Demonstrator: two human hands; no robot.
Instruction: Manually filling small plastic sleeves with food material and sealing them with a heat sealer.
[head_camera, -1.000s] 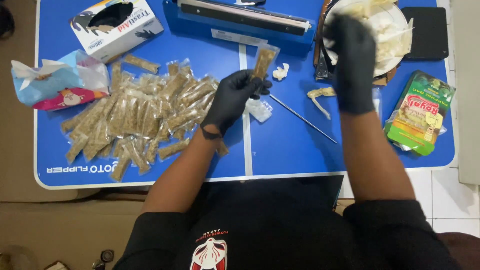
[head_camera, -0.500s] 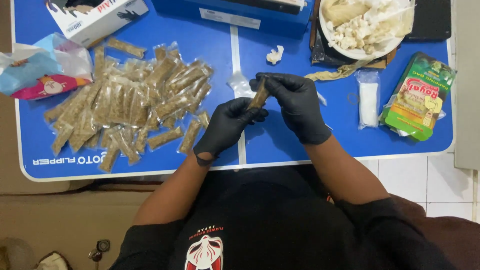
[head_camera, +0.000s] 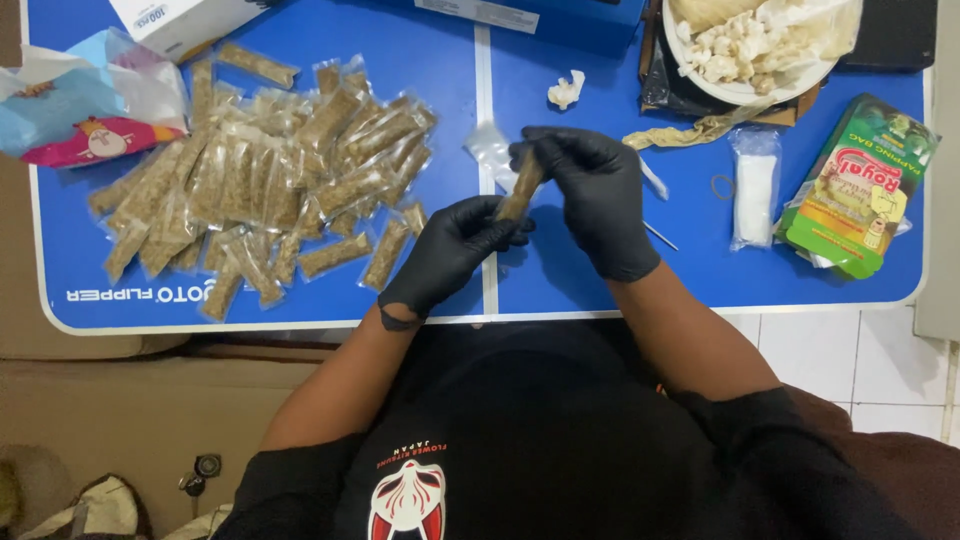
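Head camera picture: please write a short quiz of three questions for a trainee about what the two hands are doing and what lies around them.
1. True or false: both gloved hands grip one packet.
2. Where is the pile of filled packets? A) on the person's left side of the table B) inside the white bowl C) on the floor
3. Which colour is the table top?

Key
1. True: the left hand and the right hand hold the narrow brown packet between them.
2. A: the pile of filled packets lies left, away from the white bowl.
3. Blue: the table.
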